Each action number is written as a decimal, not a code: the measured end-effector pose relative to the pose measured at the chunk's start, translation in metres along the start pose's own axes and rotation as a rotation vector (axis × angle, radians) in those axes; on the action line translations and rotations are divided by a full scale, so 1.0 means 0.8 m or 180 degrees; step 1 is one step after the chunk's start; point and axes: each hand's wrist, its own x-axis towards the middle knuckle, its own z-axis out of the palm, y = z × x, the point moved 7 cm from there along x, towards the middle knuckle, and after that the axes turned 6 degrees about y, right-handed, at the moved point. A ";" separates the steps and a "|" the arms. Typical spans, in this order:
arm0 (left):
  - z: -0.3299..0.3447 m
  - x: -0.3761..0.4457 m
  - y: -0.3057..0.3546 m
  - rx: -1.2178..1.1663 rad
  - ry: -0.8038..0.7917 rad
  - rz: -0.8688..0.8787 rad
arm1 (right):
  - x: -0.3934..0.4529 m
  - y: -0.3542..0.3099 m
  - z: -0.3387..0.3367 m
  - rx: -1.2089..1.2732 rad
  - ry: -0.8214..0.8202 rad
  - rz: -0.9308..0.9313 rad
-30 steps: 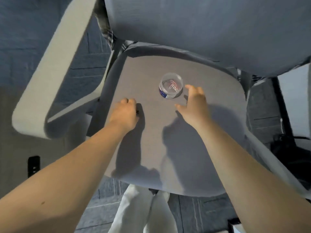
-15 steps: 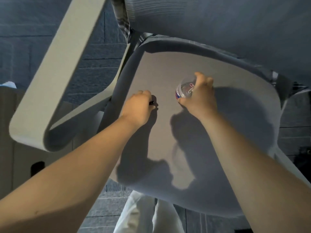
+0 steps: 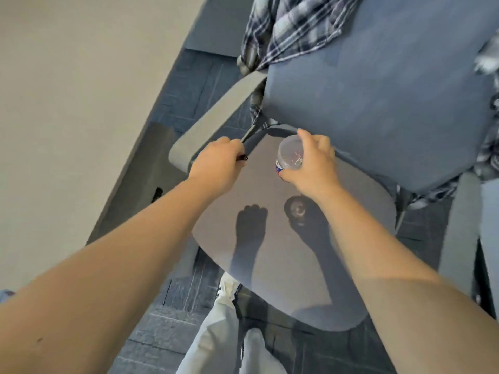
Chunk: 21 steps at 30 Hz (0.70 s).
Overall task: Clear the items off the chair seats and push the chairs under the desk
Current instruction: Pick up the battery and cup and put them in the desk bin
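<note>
A grey office chair fills the head view, its seat [image 3: 270, 252] bare except for the shadows of my arms. My right hand [image 3: 313, 166] grips a small clear round container [image 3: 290, 155] with paper clips inside and holds it lifted above the seat, near the backrest [image 3: 378, 103]. My left hand [image 3: 218, 166] is curled round a small dark object [image 3: 242, 157] whose tip sticks out of the fist; I cannot tell what it is. That hand hovers over the seat's left edge, beside the left armrest [image 3: 216, 122].
A light desk surface [image 3: 67, 103] lies along the left, close to the armrest. A plaid shirt [image 3: 291, 25] hangs over the top of the backrest. Another chair's edge [image 3: 459, 233] stands at the right. My legs [image 3: 226, 333] and dark carpet are below.
My right hand closed on the clear container and lifted it off the seat. My left hand rose with the dark object. The view swung to show the desk and the whole chair.
</note>
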 end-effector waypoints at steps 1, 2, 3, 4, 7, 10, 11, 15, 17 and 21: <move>-0.022 -0.018 -0.004 -0.0014 0.0123 -0.0050 | -0.013 -0.020 -0.007 0.0017 -0.0031 -0.0121; -0.044 -0.036 -0.010 -0.0012 0.0256 -0.0109 | -0.026 -0.041 -0.013 0.0036 -0.0061 -0.0251; -0.066 -0.055 -0.019 -0.0006 0.0388 -0.0180 | -0.039 -0.064 -0.018 0.0053 -0.0098 -0.0391; -0.087 -0.072 -0.030 -0.0009 0.0515 -0.0268 | -0.052 -0.087 -0.021 0.0061 -0.0144 -0.0529; -0.143 -0.124 -0.072 -0.0044 0.0809 -0.0638 | -0.089 -0.159 -0.019 -0.0015 -0.0320 -0.0907; -0.190 -0.177 -0.125 0.0045 0.1017 -0.0992 | -0.124 -0.233 -0.002 -0.0064 -0.0503 -0.1273; -0.204 -0.195 -0.145 0.0075 0.1075 -0.1110 | -0.136 -0.258 0.007 -0.0041 -0.0570 -0.1401; -0.250 -0.277 -0.232 0.0174 0.1277 -0.1624 | -0.191 -0.351 0.055 -0.0051 -0.0877 -0.1827; -0.269 -0.319 -0.277 0.0125 0.1363 -0.1880 | -0.217 -0.395 0.082 -0.0091 -0.0988 -0.1977; -0.310 -0.388 -0.369 0.0049 0.1515 -0.2229 | -0.261 -0.486 0.134 -0.0051 -0.1038 -0.2204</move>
